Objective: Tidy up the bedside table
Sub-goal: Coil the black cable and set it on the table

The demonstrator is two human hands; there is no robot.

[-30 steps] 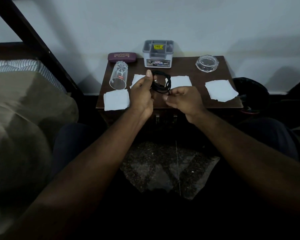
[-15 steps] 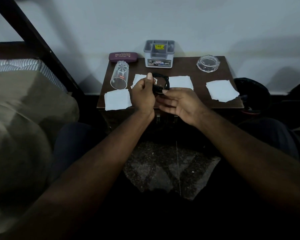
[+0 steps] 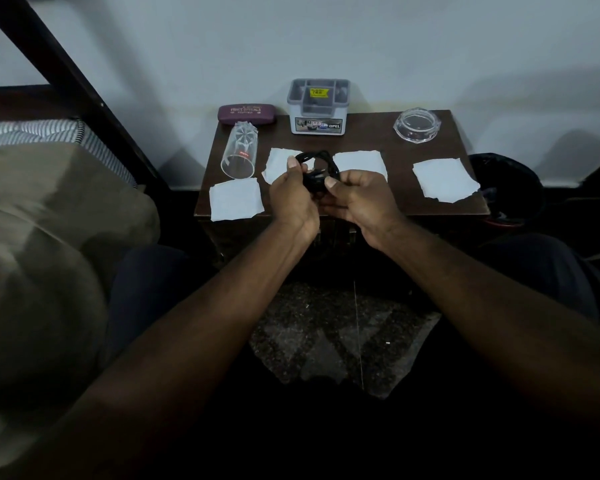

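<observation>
A coiled black cable (image 3: pixel 321 160) is held above the front middle of the dark wooden bedside table (image 3: pixel 368 143). My left hand (image 3: pixel 291 197) grips the coil from the left, thumb up. My right hand (image 3: pixel 361 199) pinches it from the right with thumb and fingers. On the table lie several white paper pieces (image 3: pixel 235 198), a clear glass on its side (image 3: pixel 240 152), a maroon spectacle case (image 3: pixel 246 113), a grey organiser box (image 3: pixel 318 105) and a clear glass ashtray (image 3: pixel 417 125).
A bed with a beige cover (image 3: pixel 49 220) and a dark slanted frame post (image 3: pixel 66 84) stands to the left. A black bin (image 3: pixel 506 181) sits right of the table. The wall is right behind the table. My knees flank a speckled floor patch (image 3: pixel 340 337).
Both hands have shifted slightly while working the cable coil. My right hand has come up beside the coil and now pinches it with the thumb on top.
</observation>
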